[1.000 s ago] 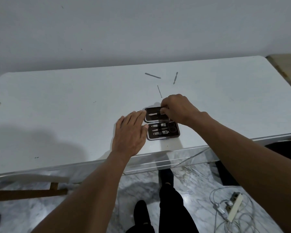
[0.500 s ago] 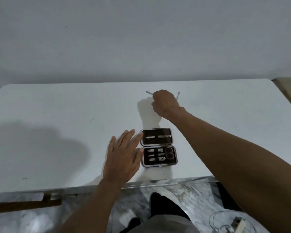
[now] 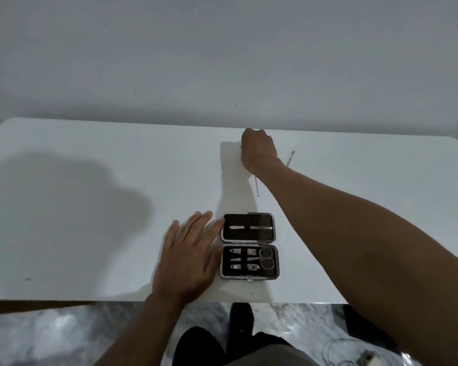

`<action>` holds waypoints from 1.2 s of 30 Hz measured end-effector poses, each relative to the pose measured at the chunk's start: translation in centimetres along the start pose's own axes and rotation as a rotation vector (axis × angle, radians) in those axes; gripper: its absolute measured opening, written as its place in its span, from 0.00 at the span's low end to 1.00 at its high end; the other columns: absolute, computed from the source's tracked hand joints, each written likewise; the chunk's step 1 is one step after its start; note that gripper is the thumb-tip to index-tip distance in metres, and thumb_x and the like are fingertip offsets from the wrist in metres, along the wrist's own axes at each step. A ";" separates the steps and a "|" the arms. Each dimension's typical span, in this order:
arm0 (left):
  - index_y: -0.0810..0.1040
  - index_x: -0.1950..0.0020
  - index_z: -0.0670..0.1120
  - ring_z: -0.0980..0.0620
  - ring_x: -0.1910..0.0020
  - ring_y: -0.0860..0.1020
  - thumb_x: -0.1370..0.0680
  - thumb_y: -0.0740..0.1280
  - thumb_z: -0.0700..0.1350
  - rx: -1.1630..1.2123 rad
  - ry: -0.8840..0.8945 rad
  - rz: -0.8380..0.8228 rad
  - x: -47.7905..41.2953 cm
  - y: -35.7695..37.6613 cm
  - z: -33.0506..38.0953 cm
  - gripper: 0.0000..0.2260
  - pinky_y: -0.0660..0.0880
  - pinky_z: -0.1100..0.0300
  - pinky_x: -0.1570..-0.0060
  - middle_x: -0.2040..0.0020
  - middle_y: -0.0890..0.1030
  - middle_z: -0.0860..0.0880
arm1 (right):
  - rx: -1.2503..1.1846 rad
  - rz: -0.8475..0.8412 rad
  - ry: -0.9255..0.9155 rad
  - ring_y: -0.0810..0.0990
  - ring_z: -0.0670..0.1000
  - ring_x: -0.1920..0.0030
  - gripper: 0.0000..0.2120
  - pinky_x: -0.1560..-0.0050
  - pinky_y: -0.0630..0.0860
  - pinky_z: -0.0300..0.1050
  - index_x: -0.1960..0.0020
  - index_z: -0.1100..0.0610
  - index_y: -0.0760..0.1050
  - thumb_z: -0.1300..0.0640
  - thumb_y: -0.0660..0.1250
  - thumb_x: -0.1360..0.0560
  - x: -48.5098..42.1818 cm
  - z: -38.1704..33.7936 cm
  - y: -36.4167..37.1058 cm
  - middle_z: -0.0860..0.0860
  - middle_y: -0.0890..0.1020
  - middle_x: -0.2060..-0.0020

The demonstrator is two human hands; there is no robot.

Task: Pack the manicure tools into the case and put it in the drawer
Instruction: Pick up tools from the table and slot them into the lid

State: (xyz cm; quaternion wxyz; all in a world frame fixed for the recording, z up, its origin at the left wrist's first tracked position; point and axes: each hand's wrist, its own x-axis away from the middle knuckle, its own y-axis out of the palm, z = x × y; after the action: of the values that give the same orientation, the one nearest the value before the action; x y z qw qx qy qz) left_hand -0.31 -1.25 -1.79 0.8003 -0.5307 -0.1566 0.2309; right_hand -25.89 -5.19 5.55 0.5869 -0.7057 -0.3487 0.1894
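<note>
The small manicure case (image 3: pixel 274 270) lies open near the front edge of the white table (image 3: pixel 90 220). Its far half holds one metal tool (image 3: pixel 250 227); its near half holds clippers and scissors (image 3: pixel 266 261). My left hand (image 3: pixel 187 260) rests flat beside the case, fingertips touching its left edge. My right hand (image 3: pixel 259 149) reaches to the table's back edge, fingers curled shut on a thin metal tool whose tip (image 3: pixel 248 129) shows above the knuckles. Two loose thin tools lie on the table: a slim probe (image 3: pixel 256 184) under my wrist and a second pick (image 3: pixel 290 157) to its right.
A plain wall rises right behind the table. My shadow falls on the left part of the table top. Below the front edge are a marble floor, my legs and a power strip with cables (image 3: pixel 368 359) at the lower right.
My right hand left the case and reached back to the loose tools, closing over the flat one that lay farthest left. My left hand stayed beside the case. The camera tilted up.
</note>
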 end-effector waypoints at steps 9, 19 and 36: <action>0.61 0.24 0.57 0.53 0.23 0.59 0.18 0.51 0.58 -0.008 0.009 0.013 -0.1 0.2 -0.3 0.23 0.55 0.45 0.26 0.24 0.65 0.54 | -0.097 -0.069 0.137 0.79 0.62 0.44 0.13 0.51 0.75 0.49 0.43 0.62 0.72 0.67 0.64 0.27 -1.7 -0.7 -0.5 0.59 0.78 0.45; 0.65 0.25 0.56 0.50 0.25 0.63 0.21 0.56 0.57 -0.023 0.027 0.026 -0.2 0.3 -0.4 0.23 0.56 0.45 0.28 0.26 0.68 0.51 | -0.151 -0.087 0.238 0.79 0.61 0.45 0.10 0.56 0.70 0.45 0.50 0.58 0.68 0.64 0.66 0.29 -1.5 -1.3 0.4 0.57 0.76 0.53; 0.66 0.26 0.54 0.50 0.26 0.64 0.20 0.54 0.55 -0.108 0.032 0.080 -0.1 0.0 0.1 0.22 0.61 0.42 0.29 0.27 0.70 0.51 | -0.389 0.021 0.098 0.80 0.55 0.46 0.13 0.52 0.73 0.42 0.51 0.59 0.81 0.68 0.59 0.27 8.3 1.6 -1.6 0.53 0.81 0.44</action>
State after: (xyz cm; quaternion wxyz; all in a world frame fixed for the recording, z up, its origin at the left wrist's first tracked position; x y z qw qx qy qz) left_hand -0.44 -1.22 -1.77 0.7630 -0.5826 -0.1346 0.2456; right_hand -21.66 1.96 7.91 0.4536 -0.8180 -0.3422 0.0900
